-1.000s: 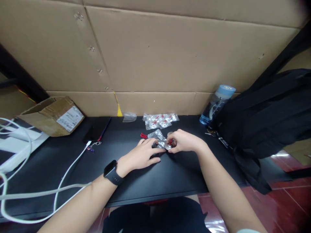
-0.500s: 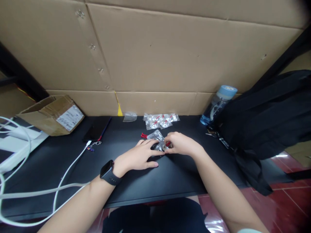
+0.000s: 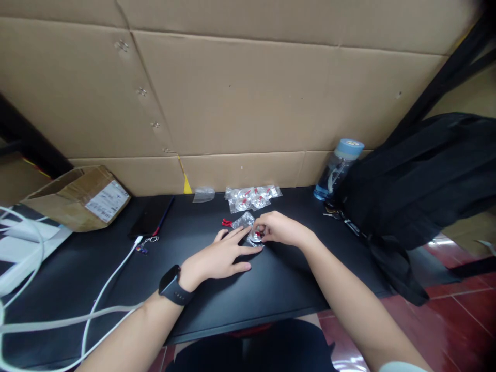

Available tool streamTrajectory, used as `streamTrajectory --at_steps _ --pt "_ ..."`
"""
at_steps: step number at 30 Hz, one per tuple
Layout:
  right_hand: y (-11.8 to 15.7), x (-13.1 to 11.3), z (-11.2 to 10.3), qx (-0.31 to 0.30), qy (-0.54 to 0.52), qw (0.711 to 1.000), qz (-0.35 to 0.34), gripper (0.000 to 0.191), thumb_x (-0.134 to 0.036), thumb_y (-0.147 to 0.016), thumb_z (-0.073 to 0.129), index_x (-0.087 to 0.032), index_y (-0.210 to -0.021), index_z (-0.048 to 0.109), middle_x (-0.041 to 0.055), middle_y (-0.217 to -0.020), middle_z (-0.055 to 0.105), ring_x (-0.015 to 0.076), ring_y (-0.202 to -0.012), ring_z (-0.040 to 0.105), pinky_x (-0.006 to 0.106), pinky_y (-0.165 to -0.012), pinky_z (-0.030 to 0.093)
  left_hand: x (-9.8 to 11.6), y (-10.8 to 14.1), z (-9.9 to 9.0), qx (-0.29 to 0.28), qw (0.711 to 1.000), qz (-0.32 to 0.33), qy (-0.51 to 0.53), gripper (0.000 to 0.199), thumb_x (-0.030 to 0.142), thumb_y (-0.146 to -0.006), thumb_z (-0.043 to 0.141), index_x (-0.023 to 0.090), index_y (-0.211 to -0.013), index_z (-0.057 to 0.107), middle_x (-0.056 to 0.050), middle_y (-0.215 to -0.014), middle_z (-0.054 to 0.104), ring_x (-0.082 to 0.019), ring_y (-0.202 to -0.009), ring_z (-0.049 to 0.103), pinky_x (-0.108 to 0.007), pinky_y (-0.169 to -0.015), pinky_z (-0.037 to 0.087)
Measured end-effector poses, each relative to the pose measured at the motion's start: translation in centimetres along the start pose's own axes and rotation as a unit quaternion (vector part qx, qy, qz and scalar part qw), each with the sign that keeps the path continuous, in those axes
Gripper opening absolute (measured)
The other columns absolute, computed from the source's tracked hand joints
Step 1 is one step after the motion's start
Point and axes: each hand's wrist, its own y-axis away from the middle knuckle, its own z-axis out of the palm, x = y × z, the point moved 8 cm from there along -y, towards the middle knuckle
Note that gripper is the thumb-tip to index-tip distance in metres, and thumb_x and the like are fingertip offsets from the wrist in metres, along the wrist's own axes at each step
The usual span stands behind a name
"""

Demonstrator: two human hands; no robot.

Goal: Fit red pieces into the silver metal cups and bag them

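Observation:
My left hand (image 3: pixel 223 256) lies on the black tabletop with its fingers spread, the fingertips touching a clear plastic bag (image 3: pixel 243 220). My right hand (image 3: pixel 277 229) is closed in a pinch on a small round silvery piece (image 3: pixel 256 236) with a red part, beside the left fingertips. Whether that piece is inside or on top of the bag, I cannot tell. Short red strands (image 3: pixel 227 223) lie at the bag's left end. Farther back, several similar round pieces with red parts sit in clear packets (image 3: pixel 253 197).
An empty clear wrapper (image 3: pixel 203 194) lies near the cardboard wall. To the left are an open cardboard box (image 3: pixel 83 199), a phone (image 3: pixel 149 219) and white cables (image 3: pixel 110 276). A blue-lidded bottle (image 3: pixel 338 168) and a black backpack (image 3: pixel 422 181) stand at right.
The view has shifted slightly. My right hand has turned a little and moved left against the left fingers, and more of the round silvery piece shows. My left hand stays spread.

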Motion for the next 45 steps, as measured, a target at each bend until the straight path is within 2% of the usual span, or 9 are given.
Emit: streamTrajectory --at_steps 5,21,28,31,34,37,40,42,45 --pt "-0.3 0.2 0.3 0.053 0.059 0.997 -0.002 0.049 -0.014 -0.083 0.078 -0.029 -0.127 0.063 0.0030 -0.111 0.066 0.0176 -0.094 0.064 0.024 -0.073 0.043 -0.7 0.0 0.3 -0.032 0.998 -0.052 -0.019 0.054 0.048 -0.100 0.055 0.049 -0.153 0.041 -0.007 -0.172 0.006 -0.037 -0.158 0.006 -0.067 -0.119 0.017" --pt "0.0 -1.2 0.7 0.039 0.144 0.989 -0.022 0.032 -0.011 -0.094 0.061 -0.025 -0.122 0.063 0.0065 -0.114 0.065 0.0215 -0.104 0.064 0.029 -0.078 0.048 -0.8 0.0 0.2 -0.045 0.997 -0.050 -0.027 0.056 0.049 -0.101 0.053 0.053 -0.154 0.037 0.000 -0.172 0.006 -0.037 -0.159 0.004 -0.069 -0.119 0.016" --pt "-0.3 -0.9 0.1 0.090 0.146 0.985 -0.019 0.037 -0.014 -0.093 0.066 -0.024 -0.128 0.060 0.0077 -0.118 0.064 0.0219 -0.109 0.061 0.031 -0.087 0.049 -0.3 0.0 -0.3 -0.040 0.998 -0.041 -0.029 0.054 0.045 -0.100 0.056 0.052 -0.151 0.042 0.001 -0.172 0.010 -0.039 -0.158 0.006 -0.070 -0.119 0.016" --pt "-1.0 -0.5 0.5 0.104 0.170 0.980 -0.001 0.034 -0.020 -0.094 0.066 -0.023 -0.128 0.061 0.0092 -0.120 0.064 0.0236 -0.109 0.060 0.034 -0.089 0.049 0.0 0.0 -0.4 -0.043 0.998 -0.040 -0.026 0.055 0.042 -0.099 0.057 0.052 -0.151 0.042 0.001 -0.172 0.012 -0.038 -0.158 0.007 -0.071 -0.118 0.016" --pt "-1.7 -0.2 1.3 0.119 0.188 0.975 -0.003 0.032 -0.017 -0.095 0.061 -0.022 -0.127 0.062 0.0099 -0.123 0.064 0.0246 -0.111 0.059 0.035 -0.090 0.047 0.4 0.1 -0.4 -0.051 0.998 -0.032 -0.026 0.055 0.039 -0.099 0.056 0.052 -0.151 0.042 0.001 -0.172 0.013 -0.038 -0.158 0.008 -0.071 -0.118 0.016" --pt "-2.1 -0.1 1.8 0.127 0.179 0.976 -0.008 0.038 -0.010 -0.091 0.060 -0.021 -0.127 0.062 0.0097 -0.124 0.064 0.0247 -0.112 0.058 0.036 -0.092 0.047 0.6 0.1 -0.6 -0.044 0.999 -0.018 -0.021 0.055 0.036 -0.098 0.059 0.051 -0.150 0.046 0.000 -0.172 0.015 -0.038 -0.157 0.014 -0.069 -0.119 0.016" --pt "-2.1 0.0 1.8 0.108 0.132 0.985 -0.019 0.040 -0.012 -0.086 0.065 -0.020 -0.126 0.064 0.0093 -0.121 0.064 0.0245 -0.110 0.059 0.035 -0.092 0.048 0.7 0.1 -1.3 -0.012 1.000 0.000 -0.008 0.041 0.036 -0.098 0.060 0.047 -0.138 0.060 -0.001 -0.168 0.031 -0.035 -0.154 0.027 -0.063 -0.121 0.015" --pt "-1.6 -0.1 1.4 0.074 0.071 0.993 -0.051 0.045 -0.023 -0.083 0.075 -0.021 -0.127 0.064 0.0090 -0.121 0.064 0.0245 -0.111 0.060 0.035 -0.093 0.049 0.9 0.2 -2.2 0.017 1.000 0.020 0.001 0.027 0.034 -0.097 0.059 0.040 -0.121 0.071 -0.001 -0.157 0.049 -0.030 -0.147 0.040 -0.056 -0.123 0.014" --pt "-0.6 0.1 0.3 0.030 -0.031 0.995 -0.092 0.060 -0.039 -0.078 0.083 -0.022 -0.132 0.062 0.0081 -0.117 0.066 0.0234 -0.107 0.062 0.035 -0.094 0.050 0.7 0.2 -3.5 0.065 0.998 0.024 0.010 0.020 0.018 -0.089 0.059 0.028 -0.104 0.068 -0.002 -0.128 0.065 -0.022 -0.122 0.059 -0.045 -0.119 0.022"
